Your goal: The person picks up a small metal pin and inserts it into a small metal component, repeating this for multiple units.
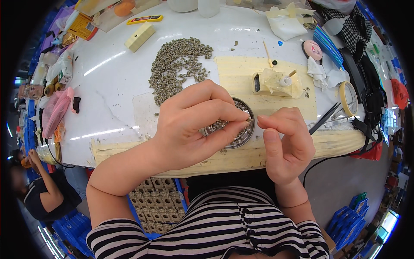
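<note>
My left hand (pixel 194 121) is over a round metal tin (pixel 251 137), thumb and forefinger pinched together. A tiny metallic bit seems to show at their tips, too small to name. Just to the right, my right hand (pixel 286 144) has its thumb and forefinger slightly apart, the other fingers curled, and no object visible between them. Small shiny metal parts (pixel 238 139) lie in the tin, partly hidden by my left hand. Beyond that hand, a large heap of small metal parts (pixel 170 69) spreads on the white table.
A tape-covered block (pixel 276 83) with a small white nozzle stands at the right on a beige taped sheet (pixel 233 69). Tweezers (pixel 324 117) and a tape roll (pixel 348 98) lie farther right. A cream block (pixel 140 37) sits far left. Below the table edge is a blue crate (pixel 182 196) of metal blocks.
</note>
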The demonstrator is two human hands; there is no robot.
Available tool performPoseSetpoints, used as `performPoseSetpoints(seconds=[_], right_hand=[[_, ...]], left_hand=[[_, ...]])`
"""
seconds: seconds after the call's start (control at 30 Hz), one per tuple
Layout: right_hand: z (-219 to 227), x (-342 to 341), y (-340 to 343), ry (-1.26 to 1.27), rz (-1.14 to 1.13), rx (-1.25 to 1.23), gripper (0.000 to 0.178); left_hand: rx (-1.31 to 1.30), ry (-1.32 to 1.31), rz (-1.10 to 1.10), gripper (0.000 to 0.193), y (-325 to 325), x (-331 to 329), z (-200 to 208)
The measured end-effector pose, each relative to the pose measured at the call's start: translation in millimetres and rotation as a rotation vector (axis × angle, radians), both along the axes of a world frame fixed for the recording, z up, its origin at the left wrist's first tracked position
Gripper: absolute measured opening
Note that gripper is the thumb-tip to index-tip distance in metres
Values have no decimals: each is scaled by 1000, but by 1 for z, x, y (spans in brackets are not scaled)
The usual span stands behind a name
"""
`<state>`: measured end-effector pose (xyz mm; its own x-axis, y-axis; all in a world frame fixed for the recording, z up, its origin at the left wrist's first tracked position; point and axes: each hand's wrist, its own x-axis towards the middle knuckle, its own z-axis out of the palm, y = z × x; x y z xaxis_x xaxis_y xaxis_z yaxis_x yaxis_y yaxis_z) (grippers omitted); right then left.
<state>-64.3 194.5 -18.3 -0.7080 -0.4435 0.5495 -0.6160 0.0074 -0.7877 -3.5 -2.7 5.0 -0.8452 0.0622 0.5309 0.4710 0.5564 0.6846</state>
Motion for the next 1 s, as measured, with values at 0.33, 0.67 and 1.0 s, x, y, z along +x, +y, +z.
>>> performPoseSetpoints(seconds=[0.33, 0.67, 1.0], right_hand=[[2, 0, -1, 46, 2, 47, 20], [2, -1, -2, 37, 7, 61, 19], [0, 0, 0, 27, -27, 24, 17]], left_hand=[[-2, 0, -4, 21, 0, 1, 0], [4, -6, -6, 21, 0, 1, 1], [18, -55, -18, 19, 1, 0, 0]])
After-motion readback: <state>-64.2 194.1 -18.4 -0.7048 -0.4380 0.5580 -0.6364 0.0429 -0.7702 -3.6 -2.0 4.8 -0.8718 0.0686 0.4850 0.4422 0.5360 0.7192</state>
